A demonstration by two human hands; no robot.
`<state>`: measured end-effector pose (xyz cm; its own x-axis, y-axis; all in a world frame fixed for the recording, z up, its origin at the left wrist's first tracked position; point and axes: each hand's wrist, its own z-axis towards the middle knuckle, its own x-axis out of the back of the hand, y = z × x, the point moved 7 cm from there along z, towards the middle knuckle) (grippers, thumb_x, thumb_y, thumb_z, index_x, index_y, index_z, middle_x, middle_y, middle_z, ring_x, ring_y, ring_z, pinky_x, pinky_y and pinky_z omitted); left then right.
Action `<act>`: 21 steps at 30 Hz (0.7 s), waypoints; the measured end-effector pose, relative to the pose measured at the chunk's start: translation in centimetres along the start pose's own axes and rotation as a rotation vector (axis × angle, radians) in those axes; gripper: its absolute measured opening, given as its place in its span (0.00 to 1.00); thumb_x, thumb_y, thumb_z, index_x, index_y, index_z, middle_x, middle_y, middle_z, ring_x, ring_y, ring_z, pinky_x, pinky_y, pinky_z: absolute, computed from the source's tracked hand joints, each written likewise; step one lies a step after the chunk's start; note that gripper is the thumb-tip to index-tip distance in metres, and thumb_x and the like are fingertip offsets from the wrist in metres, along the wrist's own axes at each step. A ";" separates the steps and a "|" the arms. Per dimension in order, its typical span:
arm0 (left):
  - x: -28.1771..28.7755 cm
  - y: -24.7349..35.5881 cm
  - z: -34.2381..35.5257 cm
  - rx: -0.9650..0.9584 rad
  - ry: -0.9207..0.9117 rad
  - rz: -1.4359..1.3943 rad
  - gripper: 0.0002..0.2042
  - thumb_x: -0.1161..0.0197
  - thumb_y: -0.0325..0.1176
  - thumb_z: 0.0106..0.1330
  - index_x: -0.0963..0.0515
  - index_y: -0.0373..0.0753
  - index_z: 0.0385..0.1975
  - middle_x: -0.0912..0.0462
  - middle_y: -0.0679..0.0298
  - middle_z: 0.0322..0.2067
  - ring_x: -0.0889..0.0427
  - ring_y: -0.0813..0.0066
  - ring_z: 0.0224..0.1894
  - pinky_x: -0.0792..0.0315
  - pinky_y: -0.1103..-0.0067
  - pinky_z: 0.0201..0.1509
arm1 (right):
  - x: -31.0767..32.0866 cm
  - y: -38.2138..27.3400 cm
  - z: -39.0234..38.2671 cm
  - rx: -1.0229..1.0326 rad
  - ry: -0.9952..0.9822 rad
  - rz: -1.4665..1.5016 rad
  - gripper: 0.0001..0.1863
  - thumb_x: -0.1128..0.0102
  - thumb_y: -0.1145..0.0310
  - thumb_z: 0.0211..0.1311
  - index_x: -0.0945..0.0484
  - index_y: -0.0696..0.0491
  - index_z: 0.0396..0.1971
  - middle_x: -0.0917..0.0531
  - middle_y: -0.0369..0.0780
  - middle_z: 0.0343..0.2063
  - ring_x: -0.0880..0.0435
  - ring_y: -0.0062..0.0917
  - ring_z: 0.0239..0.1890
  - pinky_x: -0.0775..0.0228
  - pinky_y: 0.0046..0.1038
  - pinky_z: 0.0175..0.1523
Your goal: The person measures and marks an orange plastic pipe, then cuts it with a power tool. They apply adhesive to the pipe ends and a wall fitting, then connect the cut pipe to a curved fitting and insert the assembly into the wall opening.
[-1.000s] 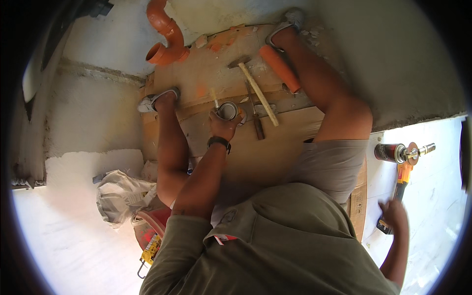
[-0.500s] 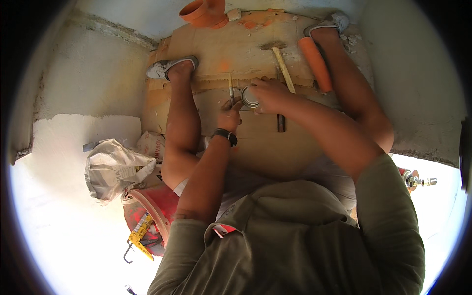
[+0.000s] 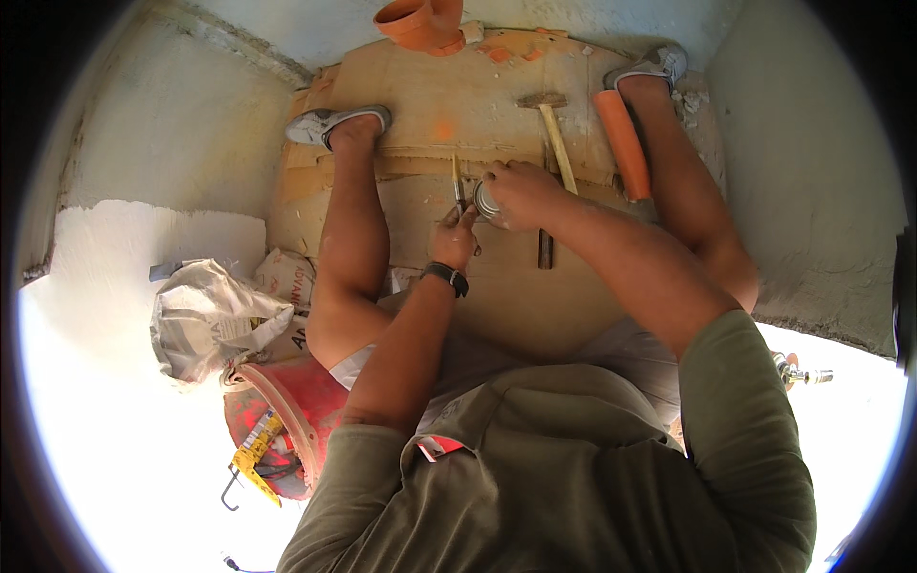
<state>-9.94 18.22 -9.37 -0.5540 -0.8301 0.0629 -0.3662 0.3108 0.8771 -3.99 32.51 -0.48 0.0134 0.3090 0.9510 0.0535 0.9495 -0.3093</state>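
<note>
My left hand (image 3: 453, 239) is closed on a slim paintbrush (image 3: 458, 181), its pale end pointing away from me and its grey metal band just above my fingers. My right hand (image 3: 521, 196) grips a small round metal can (image 3: 485, 201) from the right side. The can is tilted, its round end turned toward my left hand. My left fingertips are right at the can's edge; whether they touch it I cannot tell. What is inside the can does not show. Beyond my right hand lies a hammer (image 3: 555, 138) with a pale wooden handle.
A dark-handled tool (image 3: 545, 250) lies partly under my right arm on the cardboard (image 3: 411, 81). An orange pipe (image 3: 623, 143) rests by my right leg; an orange pipe elbow (image 3: 420, 24) stands at the far wall. On my left are a bag (image 3: 215, 320) and a red bucket (image 3: 320, 396) with a yellow caulking gun (image 3: 256, 456).
The can has turned in my right hand, so its round end looks narrower. Both hands remain close together, still holding brush and can. The whole view has shifted slightly.
</note>
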 end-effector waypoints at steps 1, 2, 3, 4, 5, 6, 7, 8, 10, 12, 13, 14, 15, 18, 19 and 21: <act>-0.1 -0.2 -0.1 -0.003 -0.010 -0.001 0.15 0.39 0.37 0.75 0.20 0.38 0.56 0.17 0.66 0.36 0.32 0.80 0.17 0.32 0.77 0.23 | -0.1 0.0 0.3 0.002 -0.057 -0.018 0.17 0.27 0.68 0.48 0.13 0.58 0.40 0.15 0.49 0.47 0.14 0.43 0.50 0.20 0.42 0.53; -0.1 -0.4 -0.2 0.003 -0.014 0.007 0.15 0.39 0.37 0.75 0.21 0.38 0.57 0.17 0.65 0.39 0.34 0.81 0.17 0.33 0.77 0.23 | 0.2 -0.4 0.6 0.040 -0.082 -0.040 0.15 0.28 0.70 0.48 0.12 0.57 0.38 0.14 0.49 0.44 0.13 0.43 0.48 0.19 0.42 0.50; -0.2 -0.5 -0.2 -0.012 -0.031 -0.021 0.15 0.39 0.37 0.75 0.21 0.39 0.57 0.18 0.67 0.38 0.34 0.81 0.17 0.33 0.77 0.23 | 0.2 -0.5 0.9 0.057 -0.145 -0.074 0.13 0.29 0.71 0.47 0.12 0.57 0.36 0.13 0.49 0.41 0.12 0.42 0.46 0.18 0.42 0.48; -0.2 -0.5 -0.2 -0.017 -0.044 -0.041 0.15 0.39 0.37 0.75 0.21 0.39 0.57 0.18 0.68 0.37 0.34 0.81 0.17 0.33 0.77 0.23 | 0.2 -0.7 1.1 0.075 -0.205 -0.107 0.11 0.29 0.72 0.47 0.11 0.56 0.33 0.12 0.48 0.38 0.11 0.42 0.44 0.17 0.41 0.45; -0.3 -0.6 -0.3 -0.022 -0.060 -0.062 0.15 0.39 0.37 0.75 0.21 0.39 0.57 0.19 0.69 0.36 0.35 0.82 0.17 0.33 0.77 0.24 | 0.3 -0.9 1.5 0.082 -0.237 -0.145 0.11 0.30 0.73 0.46 0.11 0.55 0.33 0.11 0.47 0.37 0.10 0.42 0.43 0.17 0.41 0.45; -0.3 -0.9 -0.4 0.005 -0.079 -0.092 0.15 0.39 0.36 0.74 0.21 0.40 0.57 0.20 0.70 0.35 0.35 0.82 0.17 0.33 0.77 0.24 | 0.4 -1.2 1.8 0.093 -0.270 -0.180 0.12 0.30 0.73 0.45 0.11 0.55 0.33 0.11 0.47 0.36 0.10 0.41 0.42 0.17 0.41 0.45; -0.3 -1.1 -0.4 0.028 -0.100 -0.124 0.15 0.39 0.35 0.74 0.21 0.41 0.57 0.21 0.71 0.34 0.35 0.82 0.17 0.34 0.78 0.24 | 0.4 -1.5 2.0 0.106 -0.297 -0.214 0.12 0.30 0.74 0.45 0.10 0.54 0.33 0.10 0.46 0.35 0.10 0.41 0.42 0.17 0.40 0.44; -0.4 -1.2 -0.3 0.047 -0.121 -0.156 0.15 0.39 0.35 0.73 0.21 0.41 0.58 0.21 0.72 0.33 0.36 0.82 0.18 0.34 0.78 0.25 | 0.4 -1.8 2.1 0.113 -0.315 -0.242 0.12 0.30 0.73 0.45 0.10 0.54 0.34 0.10 0.45 0.36 0.10 0.40 0.42 0.17 0.40 0.45; -0.3 -1.3 -0.4 0.056 -0.137 -0.157 0.13 0.39 0.34 0.72 0.20 0.42 0.55 0.23 0.74 0.32 0.36 0.83 0.18 0.34 0.78 0.25 | 0.2 -2.4 2.2 0.129 -0.338 -0.294 0.12 0.29 0.72 0.46 0.10 0.53 0.34 0.10 0.44 0.38 0.10 0.39 0.43 0.17 0.39 0.46; -0.5 -1.4 -0.4 0.055 -0.156 -0.170 0.11 0.39 0.33 0.72 0.20 0.43 0.51 0.23 0.75 0.31 0.36 0.83 0.18 0.34 0.78 0.26 | -0.1 -3.1 2.3 0.141 -0.338 -0.359 0.13 0.29 0.70 0.48 0.10 0.52 0.36 0.10 0.43 0.41 0.11 0.37 0.46 0.17 0.38 0.47; -0.6 -1.4 -0.5 0.053 -0.167 -0.183 0.10 0.39 0.33 0.71 0.20 0.44 0.50 0.23 0.75 0.31 0.35 0.83 0.18 0.34 0.78 0.26 | -0.4 -3.3 2.3 0.145 -0.339 -0.395 0.13 0.29 0.69 0.49 0.10 0.52 0.37 0.10 0.42 0.43 0.11 0.36 0.48 0.17 0.38 0.47; -0.7 -1.4 -0.6 0.062 -0.182 -0.192 0.09 0.39 0.32 0.71 0.20 0.44 0.48 0.23 0.76 0.31 0.34 0.84 0.19 0.34 0.78 0.26 | -0.7 -3.5 2.3 0.130 -0.344 -0.390 0.15 0.29 0.68 0.50 0.11 0.53 0.40 0.11 0.43 0.45 0.12 0.36 0.50 0.17 0.38 0.48; -0.7 -1.3 -0.6 0.041 -0.188 -0.169 0.08 0.38 0.33 0.71 0.21 0.44 0.47 0.23 0.76 0.31 0.34 0.84 0.20 0.34 0.78 0.26 | -1.0 -3.8 2.3 0.114 -0.349 -0.389 0.17 0.29 0.67 0.51 0.11 0.54 0.43 0.12 0.44 0.47 0.13 0.37 0.52 0.17 0.39 0.49; -0.9 -0.9 -0.9 0.011 -0.203 -0.122 0.09 0.36 0.34 0.69 0.22 0.44 0.47 0.23 0.76 0.30 0.32 0.84 0.21 0.34 0.79 0.26 | -1.9 -4.2 2.0 0.070 -0.348 -0.470 0.28 0.28 0.63 0.54 0.18 0.59 0.55 0.16 0.50 0.55 0.16 0.44 0.57 0.18 0.44 0.52; -0.9 -0.9 -1.0 0.011 -0.196 -0.124 0.11 0.35 0.34 0.69 0.22 0.44 0.48 0.23 0.75 0.30 0.32 0.84 0.22 0.34 0.79 0.26 | -2.2 -4.2 1.9 0.054 -0.346 -0.511 0.32 0.28 0.62 0.55 0.21 0.61 0.59 0.18 0.52 0.57 0.18 0.48 0.59 0.18 0.46 0.53; -1.0 -0.9 -1.1 0.016 -0.174 -0.104 0.13 0.34 0.35 0.68 0.23 0.44 0.50 0.24 0.75 0.30 0.31 0.84 0.23 0.34 0.80 0.26 | -2.5 -4.1 1.7 0.007 -0.353 -0.490 0.40 0.27 0.64 0.53 0.30 0.63 0.66 0.26 0.60 0.63 0.18 0.53 0.58 0.18 0.42 0.53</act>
<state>-8.25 18.22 -9.73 -0.6329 -0.7661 -0.1118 -0.4392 0.2363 0.8667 -5.95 27.97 -1.59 -0.3437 -0.1662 0.9243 -0.0367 0.9858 0.1636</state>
